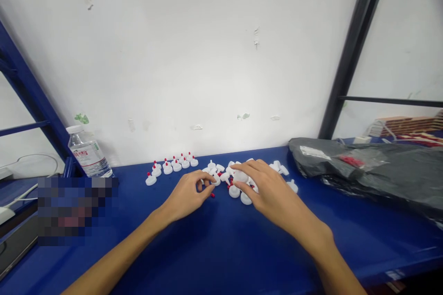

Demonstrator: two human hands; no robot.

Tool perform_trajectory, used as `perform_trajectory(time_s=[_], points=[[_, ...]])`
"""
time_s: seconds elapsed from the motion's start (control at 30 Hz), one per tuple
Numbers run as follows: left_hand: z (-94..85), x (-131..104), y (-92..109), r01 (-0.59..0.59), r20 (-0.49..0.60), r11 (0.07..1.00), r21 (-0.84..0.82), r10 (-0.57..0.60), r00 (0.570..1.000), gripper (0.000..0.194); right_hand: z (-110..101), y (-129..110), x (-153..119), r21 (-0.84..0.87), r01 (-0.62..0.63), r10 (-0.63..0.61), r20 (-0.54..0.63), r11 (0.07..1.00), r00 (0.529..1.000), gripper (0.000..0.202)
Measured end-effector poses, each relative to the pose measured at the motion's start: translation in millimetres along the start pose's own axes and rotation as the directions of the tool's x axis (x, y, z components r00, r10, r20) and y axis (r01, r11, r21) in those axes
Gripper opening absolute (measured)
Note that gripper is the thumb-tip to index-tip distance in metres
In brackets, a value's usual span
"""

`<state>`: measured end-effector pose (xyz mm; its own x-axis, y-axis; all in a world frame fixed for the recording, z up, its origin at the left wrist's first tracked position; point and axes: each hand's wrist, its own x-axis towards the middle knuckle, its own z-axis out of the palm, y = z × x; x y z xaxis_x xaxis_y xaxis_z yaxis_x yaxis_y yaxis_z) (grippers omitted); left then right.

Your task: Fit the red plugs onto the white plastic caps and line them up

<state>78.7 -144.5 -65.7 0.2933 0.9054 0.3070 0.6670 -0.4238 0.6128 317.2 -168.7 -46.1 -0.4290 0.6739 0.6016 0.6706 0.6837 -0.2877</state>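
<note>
My left hand is at the left side of a loose pile of white nozzle caps and small red tips. Its thumb and index finger are curled but apart, close to a white cap in the pile. Just below those fingertips lies a red tip. My right hand grips a white nozzle cap between thumb and fingers, above the pile. More white caps lie below it. To the left, several white caps with red tips fitted stand upright in rows.
A water bottle stands at the back left, near a blurred patch. At the right lies a grey plastic bag with something red on it. Behind the blue table rises a white wall, with a dark post at the right.
</note>
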Motion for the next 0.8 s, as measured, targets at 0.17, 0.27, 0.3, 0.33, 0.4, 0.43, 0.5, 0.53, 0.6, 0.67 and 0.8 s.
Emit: perform_trajectory(time_s=[0.17,0.27,0.3,0.33,0.4,0.43,0.5,0.53,0.6,0.67,0.8], points=[[2.8,2,-21,-0.090,0.189,0.984,0.152,0.060,0.980,0.030,3,12,-6,0.018,-0.061,0.058,0.145,0.998,0.988,0.039],[6.5,2,-23,-0.140,0.230,0.971,0.194,0.094,0.969,0.023,2,10,-9,0.048,-0.100,0.087,0.216,0.994,0.972,0.036],[7.4,2,-22,-0.156,0.230,0.967,0.201,0.108,0.967,0.021,2,8,-9,0.054,-0.105,0.090,0.233,0.993,0.968,0.034],[8.0,1,-21,-0.171,0.227,0.964,0.206,0.123,0.966,0.020,2,7,-10,0.057,-0.106,0.089,0.245,0.993,0.966,0.032],[8.9,0,-20,-0.193,0.214,0.957,0.215,0.146,0.966,0.017,1,4,-10,0.058,-0.102,0.084,0.261,0.993,0.962,0.030],[9.3,0,-19,-0.201,0.209,0.954,0.222,0.155,0.965,0.016,1,4,-11,0.057,-0.107,0.088,0.265,0.993,0.960,0.029],[10.3,-1,-19,-0.211,0.204,0.948,0.240,0.163,0.965,0.016,0,3,-12,0.060,-0.128,0.108,0.266,0.990,0.958,0.029],[10.9,-1,-19,-0.213,0.201,0.946,0.245,0.166,0.965,0.016,0,3,-13,0.063,-0.139,0.118,0.268,0.988,0.956,0.028],[12.2,-2,-18,-0.213,0.174,0.946,0.243,0.174,0.969,0.020,1,3,-15,0.069,-0.156,0.130,0.283,0.985,0.950,0.025],[13.3,-2,-16,-0.210,0.113,0.953,0.219,0.189,0.975,0.027,2,4,-16,0.079,-0.151,0.120,0.307,0.985,0.944,0.024],[14.1,-5,-6,-0.192,0.001,0.978,0.080,0.193,0.981,0.030,5,5,-16,0.115,-0.097,0.053,0.336,0.989,0.940,0.032]])
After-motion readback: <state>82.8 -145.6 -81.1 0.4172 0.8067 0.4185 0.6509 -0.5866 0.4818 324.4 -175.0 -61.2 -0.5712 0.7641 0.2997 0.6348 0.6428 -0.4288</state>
